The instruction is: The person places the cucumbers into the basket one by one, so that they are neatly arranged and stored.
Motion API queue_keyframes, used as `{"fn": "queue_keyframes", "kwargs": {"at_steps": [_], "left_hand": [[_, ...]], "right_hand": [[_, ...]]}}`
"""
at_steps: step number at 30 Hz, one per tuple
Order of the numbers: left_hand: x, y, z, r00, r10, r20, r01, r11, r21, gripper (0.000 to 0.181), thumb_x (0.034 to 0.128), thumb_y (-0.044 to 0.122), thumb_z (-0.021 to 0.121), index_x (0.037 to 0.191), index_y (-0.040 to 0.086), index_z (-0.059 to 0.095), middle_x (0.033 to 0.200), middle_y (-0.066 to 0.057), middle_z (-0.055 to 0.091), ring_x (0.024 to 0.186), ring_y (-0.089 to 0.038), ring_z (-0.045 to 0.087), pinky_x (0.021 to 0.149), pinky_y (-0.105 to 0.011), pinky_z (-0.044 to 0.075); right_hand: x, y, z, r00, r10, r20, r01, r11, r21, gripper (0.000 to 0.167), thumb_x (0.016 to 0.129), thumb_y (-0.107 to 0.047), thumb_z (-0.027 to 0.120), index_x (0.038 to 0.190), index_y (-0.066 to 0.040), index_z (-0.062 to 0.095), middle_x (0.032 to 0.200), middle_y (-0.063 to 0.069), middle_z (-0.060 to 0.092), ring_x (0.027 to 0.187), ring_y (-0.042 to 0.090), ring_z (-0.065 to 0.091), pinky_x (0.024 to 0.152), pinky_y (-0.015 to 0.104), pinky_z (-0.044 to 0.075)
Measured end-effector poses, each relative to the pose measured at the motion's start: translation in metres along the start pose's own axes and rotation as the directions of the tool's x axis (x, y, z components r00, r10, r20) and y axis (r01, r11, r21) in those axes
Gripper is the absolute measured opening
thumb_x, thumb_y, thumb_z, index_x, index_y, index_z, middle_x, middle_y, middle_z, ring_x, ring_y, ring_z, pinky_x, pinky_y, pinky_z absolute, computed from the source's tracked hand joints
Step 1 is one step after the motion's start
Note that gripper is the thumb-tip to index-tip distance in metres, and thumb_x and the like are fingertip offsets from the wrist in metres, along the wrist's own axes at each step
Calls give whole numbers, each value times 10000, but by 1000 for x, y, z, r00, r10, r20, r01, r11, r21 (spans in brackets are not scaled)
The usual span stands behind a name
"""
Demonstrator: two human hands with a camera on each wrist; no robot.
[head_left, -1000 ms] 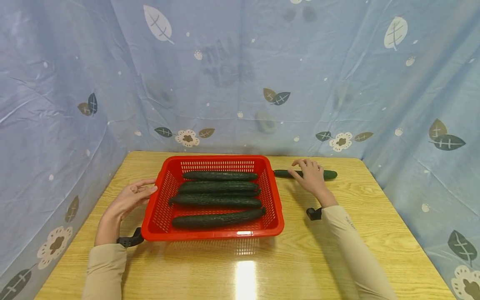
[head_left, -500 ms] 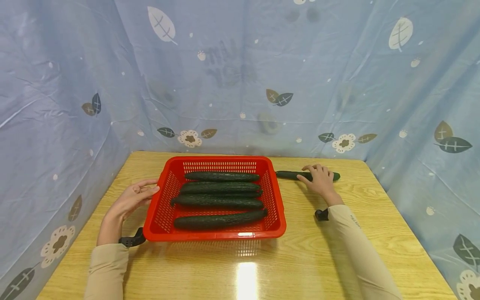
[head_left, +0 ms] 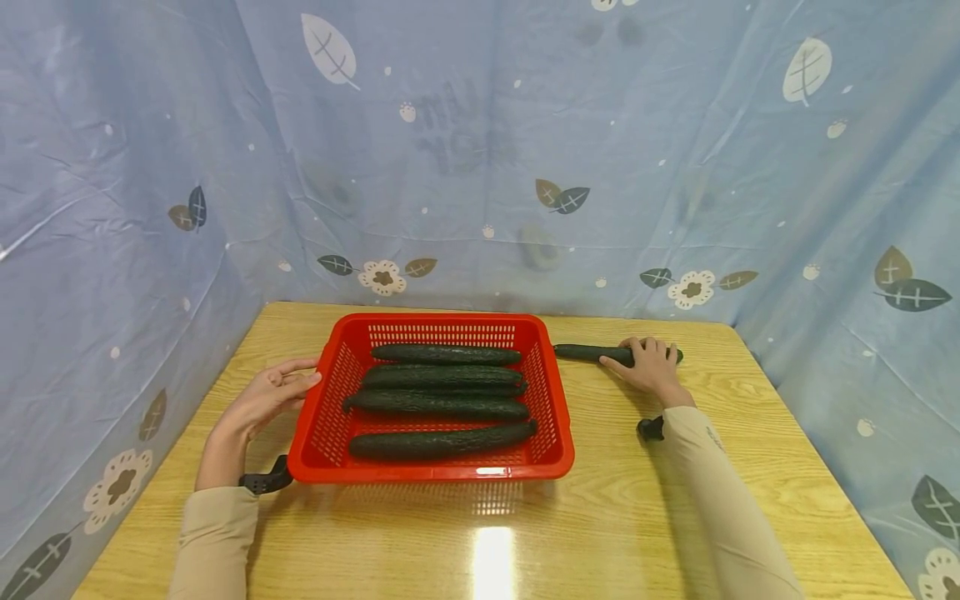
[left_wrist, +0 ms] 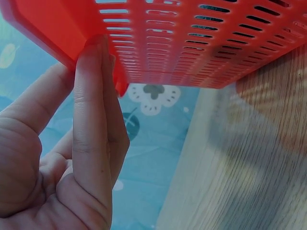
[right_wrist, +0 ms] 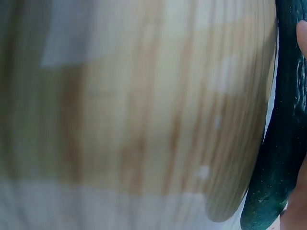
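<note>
On the left, my left hand (head_left: 273, 396) pinches the left rim of a red plastic basket (head_left: 435, 474). The left wrist view shows the thumb on one side of that rim and fingers (left_wrist: 89, 120) against the slotted wall. Several dark green cucumbers (head_left: 442, 442) lie crosswise inside the basket. Right of it, one more cucumber (head_left: 585, 353) lies on the table, its thin end near the basket. My right hand (head_left: 651, 367) grips this cucumber toward its thicker end, thumb on the near side and fingers over the top. Up close, the right wrist view catches only slivers of that hand beside the cucumber.
The wooden table (head_left: 600, 533) has a bright light reflection near its front. A blue curtain (head_left: 480, 150) with leaf and flower prints closes off the back and both sides. Black straps sit on both wrists.
My right hand has slid right along the loose cucumber and lowered, its fingers closing around it. The left hand keeps its hold on the basket. The head view has shifted slightly.
</note>
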State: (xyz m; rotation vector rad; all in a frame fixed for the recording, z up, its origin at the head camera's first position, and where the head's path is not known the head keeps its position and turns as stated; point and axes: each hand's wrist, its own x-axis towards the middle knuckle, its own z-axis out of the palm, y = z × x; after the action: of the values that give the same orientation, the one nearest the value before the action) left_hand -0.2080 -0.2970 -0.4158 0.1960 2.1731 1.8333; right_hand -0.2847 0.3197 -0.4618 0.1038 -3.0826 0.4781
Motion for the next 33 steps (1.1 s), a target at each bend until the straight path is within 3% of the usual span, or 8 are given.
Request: {"fn": "queue_keyframes", "kwargs": {"at_steps": [18, 24, 33], "left_hand": [[1, -2, -1, 1000, 6, 5, -6, 1000, -12, 567, 958, 159, 523, 1399, -76, 256, 959, 97, 696, 871, -85, 666, 770, -269, 537], [2, -4, -1, 1000, -5, -10, 5, 1000, -2, 551, 952, 184, 537, 1386, -51, 293, 958, 97, 697, 878, -95, 667, 778, -291, 537], [1, -3, -1, 1000, 0, -5, 0, 1000, -23, 555, 950, 179, 542, 1384, -58, 291, 952, 100, 698, 872, -93, 669, 766, -279, 539]], "right_hand": [[1, -2, 0, 998, 4, 61, -4, 1000, -2, 749, 859, -644, 458, 1285, -29, 412, 1263, 334, 306, 1241, 531, 191, 1013, 689, -72], [-2, 0, -3, 998, 13, 55, -13, 1000, 0, 779, 853, -669, 435, 1304, -34, 406, 1274, 337, 308, 1214, 532, 213, 996, 697, 6], [-5, -9, -20, 999, 46, -17, -46, 999, 3, 755, 850, -689, 412, 1266, -60, 430, 1206, 317, 358, 1106, 499, 292, 903, 664, 148]]}}
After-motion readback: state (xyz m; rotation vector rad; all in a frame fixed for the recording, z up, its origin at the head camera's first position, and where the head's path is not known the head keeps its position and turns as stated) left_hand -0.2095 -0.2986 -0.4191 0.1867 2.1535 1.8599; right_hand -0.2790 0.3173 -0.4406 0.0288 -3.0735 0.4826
